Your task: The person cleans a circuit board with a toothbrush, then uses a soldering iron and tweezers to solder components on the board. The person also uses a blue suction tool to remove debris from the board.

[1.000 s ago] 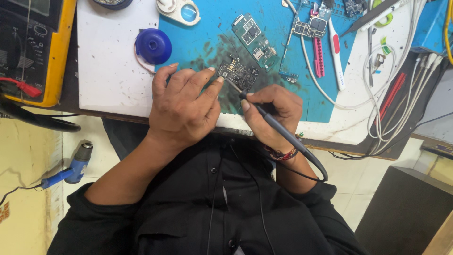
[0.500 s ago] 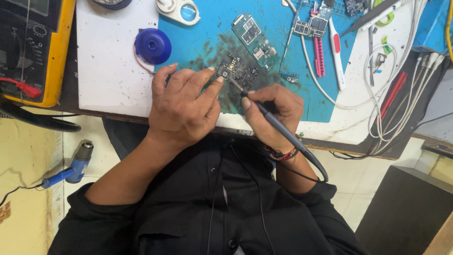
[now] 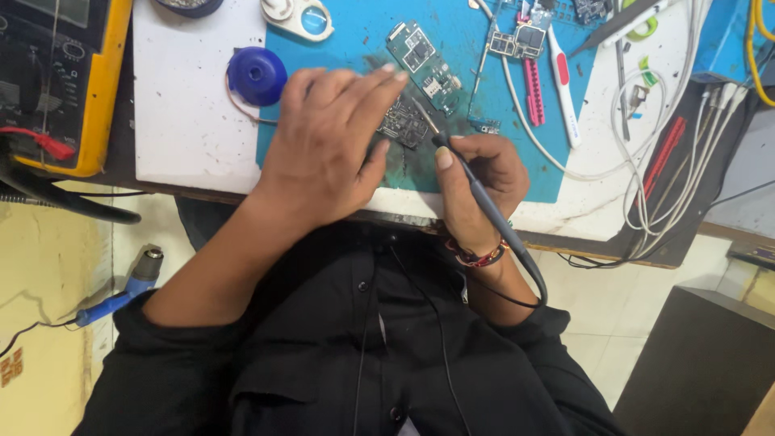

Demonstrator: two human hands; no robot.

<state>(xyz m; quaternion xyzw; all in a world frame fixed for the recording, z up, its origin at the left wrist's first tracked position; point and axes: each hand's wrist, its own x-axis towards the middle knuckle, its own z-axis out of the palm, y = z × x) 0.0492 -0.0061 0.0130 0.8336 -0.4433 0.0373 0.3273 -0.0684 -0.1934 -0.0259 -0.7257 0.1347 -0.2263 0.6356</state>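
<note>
A small dark circuit board (image 3: 404,123) is being pinned flat by the left hand (image 3: 327,145) with fingers spread wide, and the soldering iron (image 3: 476,198) (gripped tight like a pen in the right hand (image 3: 476,182)) is being touched to the board's right edge, so the joining looks only partly done.

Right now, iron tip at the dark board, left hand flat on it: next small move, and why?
Probably ease the slim dark soldering iron tip down onto the small dark circuit board on the blue work mat. The right hand grips it pen-style, tip at the board's edge, and the left hand pins the board.
</note>
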